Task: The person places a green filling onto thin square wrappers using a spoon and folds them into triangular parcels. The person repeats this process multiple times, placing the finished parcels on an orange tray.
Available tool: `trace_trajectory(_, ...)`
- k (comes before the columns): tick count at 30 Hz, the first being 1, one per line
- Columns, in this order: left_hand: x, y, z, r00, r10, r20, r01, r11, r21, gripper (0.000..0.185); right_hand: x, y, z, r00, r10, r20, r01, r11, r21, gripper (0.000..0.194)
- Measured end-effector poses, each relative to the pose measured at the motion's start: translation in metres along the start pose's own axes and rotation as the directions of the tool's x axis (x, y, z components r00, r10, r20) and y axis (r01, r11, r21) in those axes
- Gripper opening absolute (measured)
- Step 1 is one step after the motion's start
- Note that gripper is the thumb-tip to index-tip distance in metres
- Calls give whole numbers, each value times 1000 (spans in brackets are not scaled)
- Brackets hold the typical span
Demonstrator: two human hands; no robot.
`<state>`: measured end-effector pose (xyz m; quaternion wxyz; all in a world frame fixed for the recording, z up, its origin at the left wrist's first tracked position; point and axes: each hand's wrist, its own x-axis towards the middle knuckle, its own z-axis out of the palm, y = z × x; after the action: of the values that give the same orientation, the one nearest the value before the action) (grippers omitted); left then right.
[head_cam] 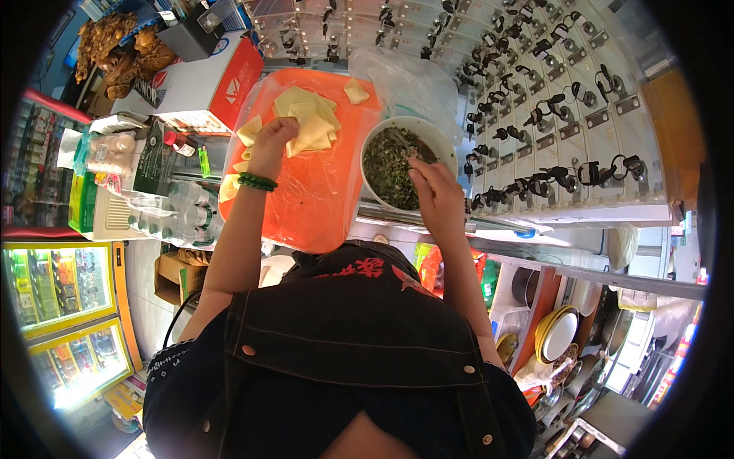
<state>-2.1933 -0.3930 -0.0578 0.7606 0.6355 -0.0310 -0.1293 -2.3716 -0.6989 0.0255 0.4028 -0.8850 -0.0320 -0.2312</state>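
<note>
My left hand, with a green beaded bracelet at the wrist, is at the left edge of a stack of pale yellow dough wrappers. Its fingers are curled, and whether they pinch a wrapper is hidden. The stack lies on an orange tray covered with clear plastic. A small folded dough piece rests at the tray's far right corner; more yellow dough pieces line its left side. Over a white bowl of chopped green filling, my right hand has thumb and fingers close together; what they hold is unclear.
A wall of small lockers with hanging keys stands at the right and back. Clear plastic bags lie behind the bowl. To the left are a red-and-white box, an egg pack and plastic-wrapped bottles.
</note>
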Motion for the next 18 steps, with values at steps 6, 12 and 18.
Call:
trace_trajectory(6, -21, 31, -3, 994, 59, 92, -18, 920, -391, 23, -17, 2, -9, 992, 28, -125, -38, 996, -78, 18)
trace_trajectory(12, -38, 48, 20, 987, 74, 144, 59, 662, -747, 31, -39, -22, 1, 991, 118, 70, -128, 978, 165, 19)
trace_trajectory(18, -42, 52, 16, 965, 50, 256, 164, 648, -744, 31, -38, -21, 1, 991, 135, -19, -131, 981, 143, 20)
